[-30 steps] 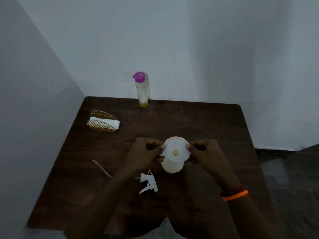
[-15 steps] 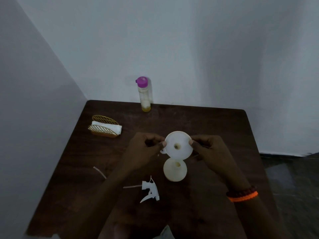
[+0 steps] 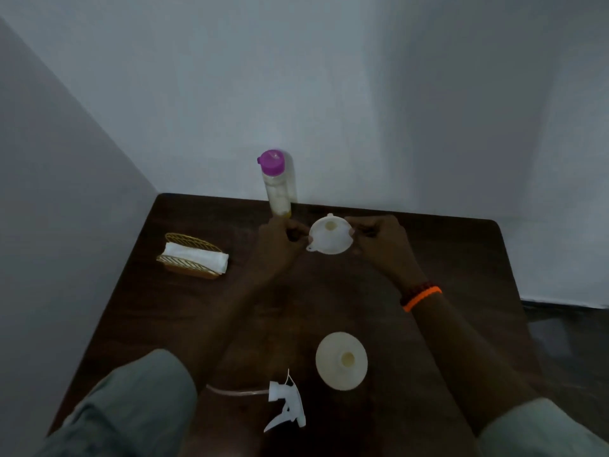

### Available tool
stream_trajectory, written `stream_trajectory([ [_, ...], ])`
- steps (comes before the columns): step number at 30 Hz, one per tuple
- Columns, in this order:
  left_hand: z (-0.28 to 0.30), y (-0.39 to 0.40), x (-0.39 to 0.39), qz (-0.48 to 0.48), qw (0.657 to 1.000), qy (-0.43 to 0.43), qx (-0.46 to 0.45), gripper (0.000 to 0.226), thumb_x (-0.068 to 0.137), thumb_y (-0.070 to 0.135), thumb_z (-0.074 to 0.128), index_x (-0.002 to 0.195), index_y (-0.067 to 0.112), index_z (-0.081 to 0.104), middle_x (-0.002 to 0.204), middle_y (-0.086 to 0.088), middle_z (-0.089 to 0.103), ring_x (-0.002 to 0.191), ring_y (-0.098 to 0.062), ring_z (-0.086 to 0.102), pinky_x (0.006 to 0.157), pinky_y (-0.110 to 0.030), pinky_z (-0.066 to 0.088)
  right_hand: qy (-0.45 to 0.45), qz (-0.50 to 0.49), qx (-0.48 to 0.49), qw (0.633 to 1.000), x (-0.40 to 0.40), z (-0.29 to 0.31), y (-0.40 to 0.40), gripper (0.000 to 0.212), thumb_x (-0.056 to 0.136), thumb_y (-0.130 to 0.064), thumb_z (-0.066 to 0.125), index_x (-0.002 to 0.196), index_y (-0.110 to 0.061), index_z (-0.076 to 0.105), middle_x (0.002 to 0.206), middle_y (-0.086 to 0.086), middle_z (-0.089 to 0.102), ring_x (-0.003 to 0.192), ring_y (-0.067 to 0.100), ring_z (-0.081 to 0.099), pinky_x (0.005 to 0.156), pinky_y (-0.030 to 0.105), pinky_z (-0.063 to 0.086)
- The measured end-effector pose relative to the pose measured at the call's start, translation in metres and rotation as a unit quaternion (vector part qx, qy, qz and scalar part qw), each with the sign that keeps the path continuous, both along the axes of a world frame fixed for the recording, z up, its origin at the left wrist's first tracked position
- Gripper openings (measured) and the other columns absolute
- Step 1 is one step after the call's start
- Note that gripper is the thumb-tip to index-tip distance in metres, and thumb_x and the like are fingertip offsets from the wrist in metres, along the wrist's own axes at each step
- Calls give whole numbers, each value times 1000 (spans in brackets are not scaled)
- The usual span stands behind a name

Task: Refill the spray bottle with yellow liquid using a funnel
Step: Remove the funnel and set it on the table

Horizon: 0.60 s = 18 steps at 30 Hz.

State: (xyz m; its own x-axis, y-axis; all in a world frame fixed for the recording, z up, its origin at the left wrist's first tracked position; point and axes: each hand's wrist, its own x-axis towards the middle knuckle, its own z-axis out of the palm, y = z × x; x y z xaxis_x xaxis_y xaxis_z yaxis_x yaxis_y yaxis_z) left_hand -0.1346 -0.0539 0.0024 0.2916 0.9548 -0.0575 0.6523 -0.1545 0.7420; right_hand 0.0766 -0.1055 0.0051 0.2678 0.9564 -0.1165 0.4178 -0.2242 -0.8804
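Both hands hold a white funnel (image 3: 330, 239) by its rim over the far part of the dark wooden table (image 3: 461, 258). My left hand (image 3: 280, 240) pinches the left edge and my right hand (image 3: 379, 240) pinches the right edge. The open white spray bottle (image 3: 341, 364) stands near the front, seen from above, with its neck uncovered and nothing on it. Its white trigger head (image 3: 286, 407) with a thin tube lies on the table to the bottle's left. A clear bottle with a purple cap (image 3: 276, 183) stands at the back edge, a little yellow liquid at its bottom.
A gold wire holder with white napkins (image 3: 194, 257) sits at the left of the table. Walls close in behind and on the left. The table's right edge drops to a dark floor (image 3: 566, 334).
The funnel has been lifted off the spray bottle and carried away from it toward the back of the table, both hands still on its rim. The view has shifted closer.
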Motion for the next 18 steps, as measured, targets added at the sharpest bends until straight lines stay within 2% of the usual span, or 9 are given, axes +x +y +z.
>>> stream_trajectory([
  [2,-14,14,4,18,1000,14,-1,21,86,18,75,106,13,77,105,-1,75,91,-3,64,75,-7,48,-16,-7,4,1000,0,-19,19,27,88,-10,70,115,-15,76,116,2,74,110,11,68,96,27,55],
  [5,-34,29,11,31,999,41,-14,21,90,17,72,110,11,74,106,1,70,89,-3,59,66,-3,39,-24,-8,-1,1000,-1,-44,44,26,87,-11,71,112,-13,77,116,3,74,111,13,67,99,31,54],
  [6,-40,33,12,39,998,50,-22,21,91,17,70,110,11,74,106,1,69,90,-4,59,67,-5,38,-29,-8,-3,1000,-2,-53,51,25,87,-12,71,111,-13,77,115,4,74,111,14,67,99,32,54],
  [9,-59,45,17,55,996,63,-36,21,92,18,68,110,11,74,111,-5,72,98,-15,66,79,-20,48,-31,-13,-24,999,-3,-71,68,24,87,-13,71,110,-15,77,115,6,73,110,16,68,99,35,55],
  [13,-73,57,23,71,994,71,-41,19,91,15,68,107,8,74,112,-13,71,103,-25,66,89,-35,55,-20,-13,-50,998,-1,-88,82,24,87,-15,70,110,-16,77,110,9,73,98,25,72,91,44,59],
  [15,-77,60,25,64,994,77,-37,19,91,13,67,107,6,74,112,-14,71,104,-27,66,90,-35,53,-12,-20,-60,998,0,-93,87,25,86,-15,70,110,-15,77,109,9,73,97,25,72,90,44,59],
  [18,-80,61,27,59,995,73,-44,19,92,12,66,107,4,74,112,-14,71,104,-27,66,85,-29,49,-7,-23,-67,997,2,-97,89,25,86,-14,70,110,-15,77,110,9,73,99,25,72,90,44,59],
])
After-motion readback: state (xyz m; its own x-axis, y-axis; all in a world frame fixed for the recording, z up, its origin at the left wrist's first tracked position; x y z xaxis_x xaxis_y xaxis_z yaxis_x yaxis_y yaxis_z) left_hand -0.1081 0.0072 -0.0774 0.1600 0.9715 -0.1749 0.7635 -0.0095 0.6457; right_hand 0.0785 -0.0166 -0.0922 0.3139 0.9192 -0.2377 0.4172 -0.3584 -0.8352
